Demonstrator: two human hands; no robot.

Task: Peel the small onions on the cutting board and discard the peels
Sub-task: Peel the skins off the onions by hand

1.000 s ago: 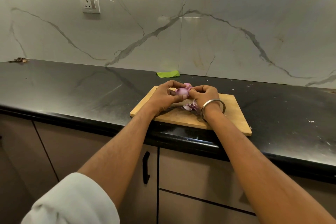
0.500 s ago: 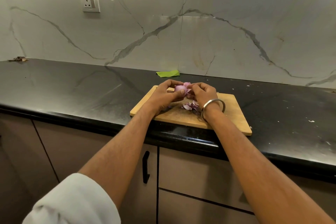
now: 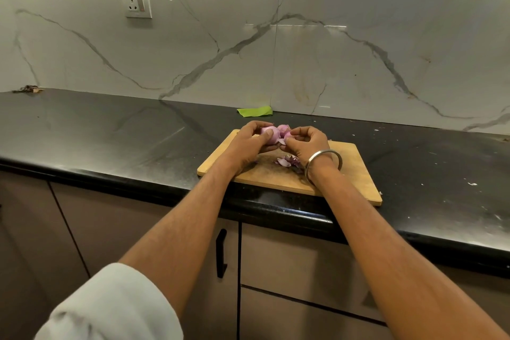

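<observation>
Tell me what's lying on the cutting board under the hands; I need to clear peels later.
On the cutting board a small pile of purple peels lies below the right hand. The wrist and bangle cover the pile's right edge, so any peels there cannot be seen.

Pale purple onion (image 3: 271, 136) and peels (image 3: 287, 160) on a tan wooden cutting board (image 3: 356, 174); glossy black table (image 3: 110, 132); behind the board, a green scrap (image 3: 254, 111) and grey-veined white marble wall (image 3: 331, 50).

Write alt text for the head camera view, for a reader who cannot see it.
A person's left hand holds a small purple onion above a wooden cutting board while the right hand pinches a strip of its peel. Loose purple peels lie on the board, which sits on a black countertop before a marble wall.
</observation>
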